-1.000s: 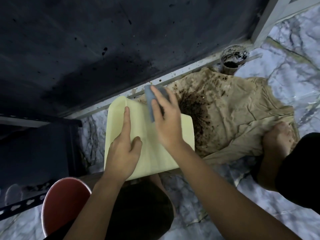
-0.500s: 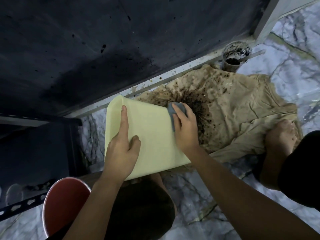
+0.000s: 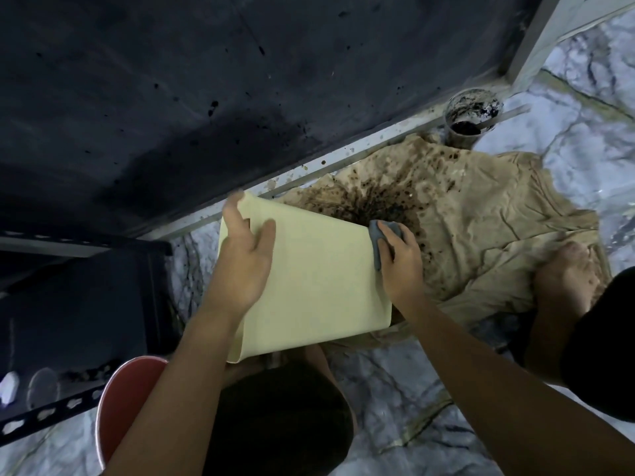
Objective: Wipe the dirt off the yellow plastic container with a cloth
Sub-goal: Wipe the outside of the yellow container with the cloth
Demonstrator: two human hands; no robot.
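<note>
At centre, container (image 3: 311, 280): tilted over the stained sheet (image 3: 481, 228).
Left hand (image 3: 245, 255): fingers straight, steadying the far-left corner.
Right hand (image 3: 400, 259): fingers clamped on cloth (image 3: 378, 237).
Change: cloth slid from top face to right edge.
Meaning: top face looks clean; side wiping underway.

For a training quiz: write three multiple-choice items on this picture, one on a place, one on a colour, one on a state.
1. Where is the cloth?
A. at the yellow container's right edge
B. on the red stool
C. in the cup

2. What colour is the stool?
A. green
B. red
C. white

3. How is the brown sheet on the floor?
A. spotless
B. neatly rolled up
C. stained with dark spatter

Answers: 1 A, the right hand holds it there; 2 B, red seat at lower left; 3 C, dark blotches beside the container.
</note>
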